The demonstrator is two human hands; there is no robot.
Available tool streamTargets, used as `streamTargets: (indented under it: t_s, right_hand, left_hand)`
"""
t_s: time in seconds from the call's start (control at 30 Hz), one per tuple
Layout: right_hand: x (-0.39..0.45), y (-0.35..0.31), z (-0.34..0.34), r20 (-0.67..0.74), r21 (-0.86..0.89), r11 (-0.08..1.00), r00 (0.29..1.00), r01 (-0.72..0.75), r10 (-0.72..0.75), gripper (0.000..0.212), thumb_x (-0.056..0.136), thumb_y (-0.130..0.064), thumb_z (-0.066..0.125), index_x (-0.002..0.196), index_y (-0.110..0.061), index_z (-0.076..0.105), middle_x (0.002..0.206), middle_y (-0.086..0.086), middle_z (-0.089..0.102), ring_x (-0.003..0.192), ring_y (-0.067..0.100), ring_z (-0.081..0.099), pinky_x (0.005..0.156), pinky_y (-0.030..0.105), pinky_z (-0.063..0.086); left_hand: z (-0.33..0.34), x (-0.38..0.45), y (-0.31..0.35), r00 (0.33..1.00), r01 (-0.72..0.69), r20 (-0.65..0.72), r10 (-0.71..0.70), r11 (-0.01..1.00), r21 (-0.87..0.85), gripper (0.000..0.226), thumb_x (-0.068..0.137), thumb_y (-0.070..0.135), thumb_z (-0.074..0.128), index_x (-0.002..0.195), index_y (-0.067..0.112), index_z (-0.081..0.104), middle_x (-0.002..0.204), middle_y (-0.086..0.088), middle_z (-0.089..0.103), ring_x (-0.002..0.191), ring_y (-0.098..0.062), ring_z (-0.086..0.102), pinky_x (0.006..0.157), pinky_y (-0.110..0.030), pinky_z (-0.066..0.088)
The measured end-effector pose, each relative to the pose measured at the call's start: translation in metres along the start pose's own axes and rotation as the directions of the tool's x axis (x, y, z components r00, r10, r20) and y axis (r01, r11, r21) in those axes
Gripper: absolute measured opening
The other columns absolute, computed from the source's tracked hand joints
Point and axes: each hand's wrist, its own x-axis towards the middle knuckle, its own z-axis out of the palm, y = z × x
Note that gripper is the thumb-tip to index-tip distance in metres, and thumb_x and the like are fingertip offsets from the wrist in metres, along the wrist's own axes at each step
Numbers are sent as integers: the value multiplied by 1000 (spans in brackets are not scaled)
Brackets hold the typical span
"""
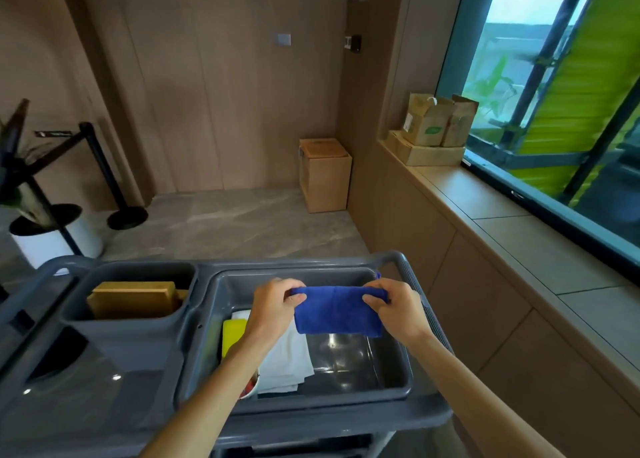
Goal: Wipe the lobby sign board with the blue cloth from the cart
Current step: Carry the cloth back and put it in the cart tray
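Note:
A folded blue cloth (337,312) hangs above the grey tray (394,360) on top of the grey cart (104,398). My left hand (273,307) pinches its upper left corner. My right hand (394,310) pinches its upper right corner. The cloth is stretched between both hands and lifted off the tray floor. No sign board can be made out in this view.
The tray also holds a white cloth (287,360), a yellow sponge (232,336) and a red-topped item under my left forearm. A bin with a wooden box (133,298) sits at the cart's left. Barrier posts (100,170) stand far left, a cardboard box (325,173) ahead, a window ledge (502,215) right.

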Motion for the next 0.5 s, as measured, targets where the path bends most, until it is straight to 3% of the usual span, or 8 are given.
streamTargets:
  t_s: [0.13,0.3,0.4,0.5]
  right_hand:
    - [16,14,6,9,31,999,1000,-14,13,20,93,-13,68,104,-28,77,89,-16,74,86,-3,67,66,5,49]
    - [36,34,17,45,57,997,998,-46,43,24,93,-12,69,110,-27,75,94,-16,74,91,-1,69,73,13,54]
    - [49,50,22,64,86,995,997,-47,41,26,91,-14,72,113,-29,75,95,-20,71,92,-2,68,71,10,55]
    - [67,64,25,137,108,992,989,-63,48,29,92,-15,72,118,-28,73,104,-12,72,99,6,69,79,20,60]
  left_hand:
    - [13,17,-12,999,6,34,-5,1000,-27,20,90,4,64,105,11,75,101,-6,72,90,-18,64,68,-7,40]
    - [32,35,-26,997,39,70,-36,999,-38,25,93,5,62,115,11,73,110,-5,70,93,-12,61,64,1,41]
    - [44,44,-32,992,90,93,-84,994,-66,28,92,2,63,117,13,73,110,-5,70,96,-14,63,69,-1,40]
    - [56,52,-39,984,147,116,-136,984,-96,32,92,1,62,119,15,73,111,-2,70,98,-13,63,73,-4,42]
